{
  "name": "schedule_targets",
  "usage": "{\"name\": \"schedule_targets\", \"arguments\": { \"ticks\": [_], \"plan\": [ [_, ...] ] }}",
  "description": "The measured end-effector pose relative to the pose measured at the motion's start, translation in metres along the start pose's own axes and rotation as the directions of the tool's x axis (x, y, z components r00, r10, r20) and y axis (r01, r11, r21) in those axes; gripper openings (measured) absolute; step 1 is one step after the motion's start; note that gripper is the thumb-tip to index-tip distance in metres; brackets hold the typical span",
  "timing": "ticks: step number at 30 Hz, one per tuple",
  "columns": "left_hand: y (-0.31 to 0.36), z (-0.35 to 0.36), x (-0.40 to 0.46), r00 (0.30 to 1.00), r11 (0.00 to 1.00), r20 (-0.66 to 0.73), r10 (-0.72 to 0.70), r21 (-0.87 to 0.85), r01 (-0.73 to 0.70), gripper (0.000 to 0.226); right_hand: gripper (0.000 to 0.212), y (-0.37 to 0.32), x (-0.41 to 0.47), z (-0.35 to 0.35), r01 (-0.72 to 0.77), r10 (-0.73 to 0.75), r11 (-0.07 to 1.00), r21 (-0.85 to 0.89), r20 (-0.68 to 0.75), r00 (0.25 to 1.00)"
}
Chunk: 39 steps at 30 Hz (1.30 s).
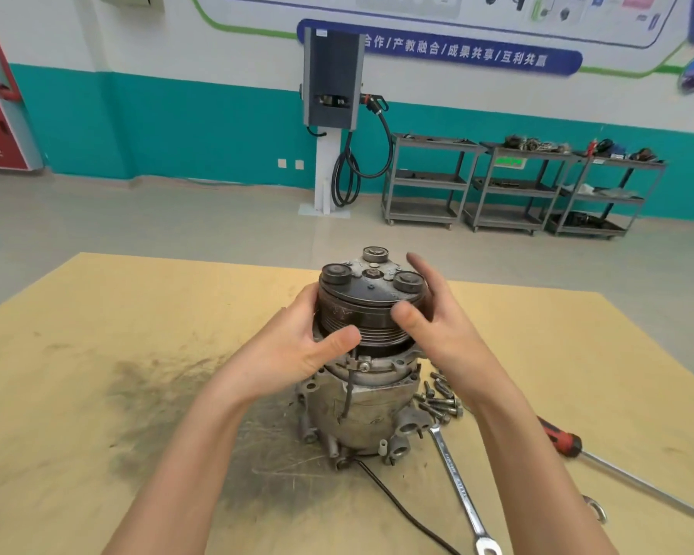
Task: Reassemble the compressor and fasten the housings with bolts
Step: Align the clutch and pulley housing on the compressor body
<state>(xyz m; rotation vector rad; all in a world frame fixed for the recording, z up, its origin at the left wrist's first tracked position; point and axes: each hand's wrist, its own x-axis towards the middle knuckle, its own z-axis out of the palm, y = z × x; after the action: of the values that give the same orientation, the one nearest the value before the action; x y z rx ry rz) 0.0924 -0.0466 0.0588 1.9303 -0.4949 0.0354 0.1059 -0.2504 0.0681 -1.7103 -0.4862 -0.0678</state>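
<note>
The compressor (361,414) stands upright on the table, its grey metal housing below and the dark grooved clutch pulley (371,306) on top. My left hand (297,342) grips the pulley's left side, thumb across the grooves at the front. My right hand (429,314) holds the pulley's right side, thumb on the front rim and fingers reaching round the back. Several loose bolts (437,400) lie on the table just right of the housing, under my right forearm.
A combination wrench (457,486) lies to the front right, a red-handled screwdriver (557,436) further right. A black cable (401,510) runs from the compressor toward the near edge. The yellow tabletop (117,314) is stained at the left. Tool carts (517,186) stand against the far wall.
</note>
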Motion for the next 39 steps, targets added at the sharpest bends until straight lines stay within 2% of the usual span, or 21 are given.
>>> {"name": "schedule_targets", "arguments": {
  "ticks": [3, 6, 10, 14, 18, 21, 23, 26, 28, 33, 36, 39],
  "plan": [
    [-0.005, 0.006, 0.004, 0.999, 0.999, -0.048, 0.011, -0.039, -0.013, 0.108, 0.126, 0.007, 0.005, 0.005, 0.005, -0.005, 0.999, 0.041, -0.001, 1.000],
    [-0.009, 0.011, 0.005, 0.996, 0.995, -0.090, 0.014, -0.093, -0.023, 0.106, 0.108, 0.011, 0.008, 0.004, 0.014, -0.015, 0.999, 0.031, 0.003, 1.000],
    [-0.011, 0.019, 0.003, 0.990, 0.982, -0.144, 0.013, -0.185, -0.040, 0.084, 0.101, 0.020, 0.009, 0.008, 0.071, -0.070, 0.997, 0.026, -0.050, 0.996],
    [-0.014, 0.022, 0.003, 0.983, 0.967, -0.175, 0.060, -0.234, -0.101, 0.083, 0.098, 0.026, 0.007, 0.012, 0.138, -0.134, 0.990, 0.036, -0.094, 0.987],
    [-0.007, 0.022, 0.003, 0.973, 0.973, -0.203, 0.108, -0.178, -0.145, 0.073, 0.097, 0.029, 0.005, 0.009, 0.153, -0.145, 0.986, 0.063, -0.113, 0.983],
    [-0.004, 0.023, 0.002, 0.953, 0.982, -0.258, 0.161, -0.055, -0.181, 0.081, 0.105, 0.025, 0.004, 0.008, 0.137, -0.126, 0.985, 0.105, -0.107, 0.986],
    [0.001, 0.023, 0.001, 0.948, 0.987, -0.275, 0.160, 0.046, -0.153, 0.091, 0.108, 0.024, 0.004, 0.008, 0.111, -0.099, 0.983, 0.147, -0.087, 0.991],
    [0.012, 0.027, -0.001, 0.932, 0.983, -0.331, 0.145, 0.159, -0.097, 0.075, 0.113, 0.025, 0.006, 0.007, 0.072, -0.064, 0.978, 0.193, -0.049, 0.997],
    [0.018, 0.028, -0.001, 0.922, 0.980, -0.366, 0.130, 0.186, -0.064, 0.066, 0.116, 0.025, 0.010, 0.004, 0.043, -0.042, 0.978, 0.205, -0.008, 0.999],
    [0.019, 0.029, -0.002, 0.898, 0.993, -0.437, 0.054, 0.117, -0.003, 0.068, 0.119, 0.024, 0.021, -0.003, 0.009, -0.030, 0.976, 0.216, 0.096, 0.995],
    [0.021, 0.025, -0.001, 0.910, 0.988, -0.413, 0.032, 0.152, 0.034, 0.076, 0.119, 0.027, 0.023, -0.005, 0.004, -0.029, 0.976, 0.216, 0.114, 0.993],
    [0.016, 0.014, -0.002, 0.946, 0.976, -0.324, 0.003, 0.207, 0.068, 0.082, 0.119, 0.028, 0.023, -0.007, -0.003, -0.026, 0.979, 0.204, 0.135, 0.990]
  ]
}}
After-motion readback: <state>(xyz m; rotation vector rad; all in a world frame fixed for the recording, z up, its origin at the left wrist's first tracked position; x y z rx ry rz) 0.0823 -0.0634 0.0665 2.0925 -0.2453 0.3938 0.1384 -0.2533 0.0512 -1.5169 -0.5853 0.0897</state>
